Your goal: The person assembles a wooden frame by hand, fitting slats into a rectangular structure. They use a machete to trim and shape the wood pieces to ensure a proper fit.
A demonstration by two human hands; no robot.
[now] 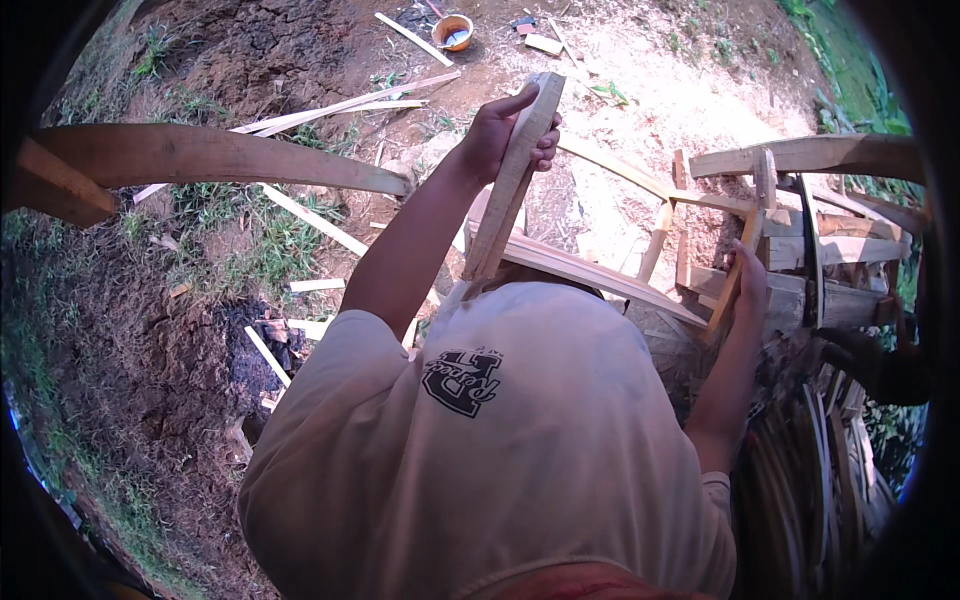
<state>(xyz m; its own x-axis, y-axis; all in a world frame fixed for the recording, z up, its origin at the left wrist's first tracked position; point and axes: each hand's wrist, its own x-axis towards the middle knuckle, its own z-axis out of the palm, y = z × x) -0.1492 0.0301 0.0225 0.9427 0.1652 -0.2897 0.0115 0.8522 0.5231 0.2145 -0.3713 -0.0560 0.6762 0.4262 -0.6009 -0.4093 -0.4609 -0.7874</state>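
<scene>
A pale wooden frame [595,273] of squared bars and thin rails is held across my front, tilted. My left hand [508,132] wraps round its thick left post [517,175], thumb on the near side and fingertips showing past the far edge. On the other side, my right hand [748,284] grips the right bar [733,275], with the fingers along its outer side. A long rail joins the two sides close to my shirt, and its middle part is partly hidden by my body.
An orange bucket [453,33] stands on the ground at the far side. Loose wood strips [345,105] lie on dirt and grass. A thick beam [230,155] juts in from the left. Stacked timber [835,250] and a dark clamp-like bar [812,250] are close on the right.
</scene>
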